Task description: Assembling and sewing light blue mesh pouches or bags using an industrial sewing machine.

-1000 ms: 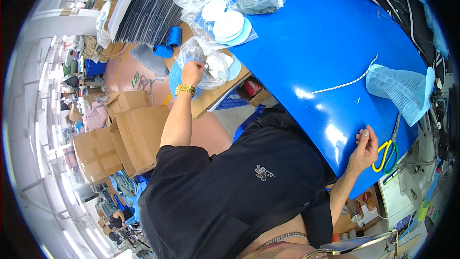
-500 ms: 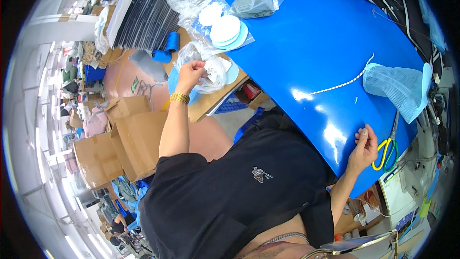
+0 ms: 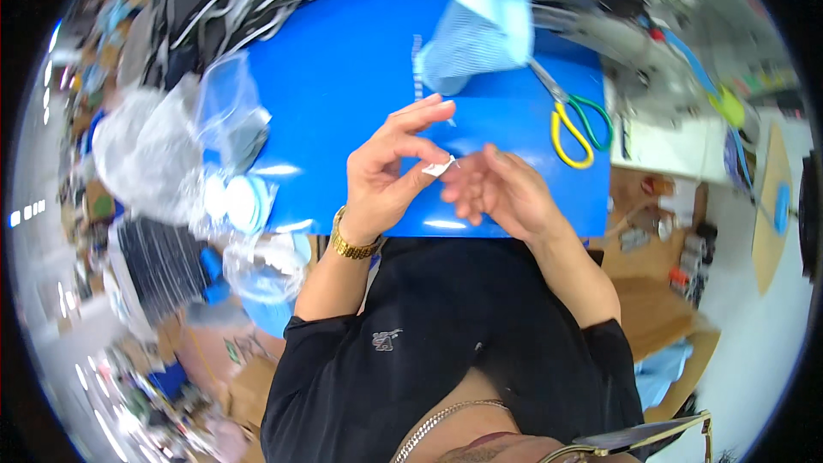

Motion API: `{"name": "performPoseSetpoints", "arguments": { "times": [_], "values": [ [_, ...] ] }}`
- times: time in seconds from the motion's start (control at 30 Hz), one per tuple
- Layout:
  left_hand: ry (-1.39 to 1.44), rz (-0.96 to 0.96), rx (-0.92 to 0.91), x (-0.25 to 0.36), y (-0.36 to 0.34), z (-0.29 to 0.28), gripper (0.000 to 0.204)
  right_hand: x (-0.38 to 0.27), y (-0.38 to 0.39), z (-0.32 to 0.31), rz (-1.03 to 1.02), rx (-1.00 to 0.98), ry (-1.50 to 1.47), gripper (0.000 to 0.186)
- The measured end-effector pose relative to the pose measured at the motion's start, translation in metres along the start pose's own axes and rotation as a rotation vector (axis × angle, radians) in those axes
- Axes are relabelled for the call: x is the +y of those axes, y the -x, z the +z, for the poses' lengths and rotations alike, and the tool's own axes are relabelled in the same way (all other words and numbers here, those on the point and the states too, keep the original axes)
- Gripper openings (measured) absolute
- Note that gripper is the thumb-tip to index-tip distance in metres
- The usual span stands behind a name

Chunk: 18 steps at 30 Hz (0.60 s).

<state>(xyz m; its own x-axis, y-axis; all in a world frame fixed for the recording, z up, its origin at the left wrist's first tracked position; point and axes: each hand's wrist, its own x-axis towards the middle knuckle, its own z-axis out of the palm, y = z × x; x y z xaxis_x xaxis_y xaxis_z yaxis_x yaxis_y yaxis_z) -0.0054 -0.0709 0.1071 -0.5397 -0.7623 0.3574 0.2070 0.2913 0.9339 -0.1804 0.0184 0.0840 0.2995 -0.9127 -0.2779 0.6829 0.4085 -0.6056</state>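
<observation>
Above the front of the blue tabletop (image 3: 360,111), my left hand (image 3: 387,170) pinches a small white piece (image 3: 439,168), like a fabric label, between thumb and forefinger. My right hand (image 3: 517,193) faces it just to the right, its fingers apart and somewhat blurred, with nothing seen in it. Beyond both hands stands a light blue mesh pouch (image 3: 480,39) with a smooth rim. A black-and-white cord (image 3: 417,69) lies beside the pouch. To the right rest scissors (image 3: 561,124) with one yellow and one green handle.
At the left are clear plastic bags (image 3: 231,103) and white and light blue discs (image 3: 244,203). Lower left, a plastic bag (image 3: 261,267) sits by blue thread spools (image 3: 212,267). Dark pieces with pale edging (image 3: 231,0) cover the far left; machinery (image 3: 591,26) stands far right.
My left hand has come from the plastic bag at the left to the table's middle, now with the white piece. My right hand has moved in from beside the scissors. The view has turned.
</observation>
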Motion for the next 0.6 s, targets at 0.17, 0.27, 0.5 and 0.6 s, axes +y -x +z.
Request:
{"name": "performPoseSetpoints", "arguments": {
  "times": [0.17,0.27,0.5,0.6],
  "values": [
    [-0.157,0.08,-0.132,-0.006,-0.002,0.015,0.016,-0.008,0.003,-0.008,-0.071,0.096,-0.055,0.019],
    [-0.214,0.097,-0.145,-0.006,0.004,0.014,0.018,-0.013,0.001,-0.008,-0.144,0.154,0.136,0.016],
    [0.032,-0.582,-0.115,0.014,-0.004,0.003,0.025,-0.017,0.003,0.001,-0.373,0.36,0.551,0.011],
    [-0.029,-0.615,-0.241,0.018,-0.013,0.006,0.026,-0.015,0.001,0.002,-0.395,0.387,0.564,0.011]
  ]
}}
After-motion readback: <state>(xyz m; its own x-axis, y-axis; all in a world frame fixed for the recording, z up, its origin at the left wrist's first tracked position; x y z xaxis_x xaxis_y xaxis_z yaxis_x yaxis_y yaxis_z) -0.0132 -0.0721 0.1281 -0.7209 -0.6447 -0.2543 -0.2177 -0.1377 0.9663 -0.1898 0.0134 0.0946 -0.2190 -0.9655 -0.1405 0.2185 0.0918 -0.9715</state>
